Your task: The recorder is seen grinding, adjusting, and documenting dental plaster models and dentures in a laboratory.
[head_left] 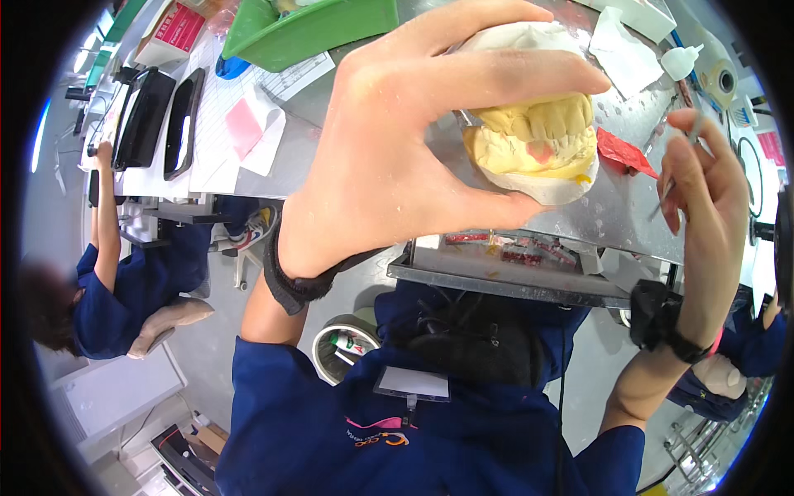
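My left hand (380, 157) is wrapped round a dental cast (533, 136), thumb under its lower edge and fingers across its top. The cast has yellow upper and lower teeth that meet, white plaster bases and a small pink patch on the lower gum. To the right, my right hand (703, 182) is raised with its fingers closed on a thin metal dental instrument (667, 197), whose end points down and left, apart from the cast. A crumpled red wax-like sheet (622, 152) lies on the metal bench between the cast and that hand.
A green tub (310, 37) stands at the far left of the bench, near a pink sheet (245, 128) on white paper. White tissue (622, 54) and a small white bottle (681, 63) lie far right. Below the bench edge an open drawer (504, 277) juts out. A co-worker (136, 264) sits left.
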{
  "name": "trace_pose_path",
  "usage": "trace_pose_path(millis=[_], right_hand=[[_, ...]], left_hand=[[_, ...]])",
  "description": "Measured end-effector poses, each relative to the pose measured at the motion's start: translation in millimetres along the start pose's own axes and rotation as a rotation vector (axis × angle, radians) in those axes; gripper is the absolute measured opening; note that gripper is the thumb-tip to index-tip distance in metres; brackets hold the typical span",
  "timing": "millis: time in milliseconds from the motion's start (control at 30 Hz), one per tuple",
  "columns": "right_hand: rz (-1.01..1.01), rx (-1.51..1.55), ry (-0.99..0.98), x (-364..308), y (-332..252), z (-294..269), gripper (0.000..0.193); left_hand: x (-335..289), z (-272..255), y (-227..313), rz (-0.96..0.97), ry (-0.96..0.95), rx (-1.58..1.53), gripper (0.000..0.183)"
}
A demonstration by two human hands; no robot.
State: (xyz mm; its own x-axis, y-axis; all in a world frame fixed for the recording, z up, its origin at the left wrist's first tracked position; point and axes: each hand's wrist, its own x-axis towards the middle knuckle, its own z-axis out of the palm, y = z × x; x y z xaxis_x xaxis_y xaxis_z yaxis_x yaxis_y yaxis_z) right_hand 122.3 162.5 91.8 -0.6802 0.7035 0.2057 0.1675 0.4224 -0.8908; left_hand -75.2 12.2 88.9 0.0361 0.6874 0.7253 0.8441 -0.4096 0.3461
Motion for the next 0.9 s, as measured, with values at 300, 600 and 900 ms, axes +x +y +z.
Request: trace_pose_path(millis=[300,600,900], right_hand=[[-0.335,-0.283,0.094,-6.8,14.0,4.2,0.047],[-0.403,-0.293,-0.081,-38.1,23.8,59.7,0.075],[-0.295,-0.071,-0.226,-33.6,37.9,57.6,0.073]], left_hand=[[8.5,-10.6,6.7,0.053,-0.094,-0.056,0.063],[-18.9,-47.2,11.2,-0.175,0.015,0.389,0.037],[-60.5,-5.6,25.7,-0.022,0.192,0.223,0.009]])
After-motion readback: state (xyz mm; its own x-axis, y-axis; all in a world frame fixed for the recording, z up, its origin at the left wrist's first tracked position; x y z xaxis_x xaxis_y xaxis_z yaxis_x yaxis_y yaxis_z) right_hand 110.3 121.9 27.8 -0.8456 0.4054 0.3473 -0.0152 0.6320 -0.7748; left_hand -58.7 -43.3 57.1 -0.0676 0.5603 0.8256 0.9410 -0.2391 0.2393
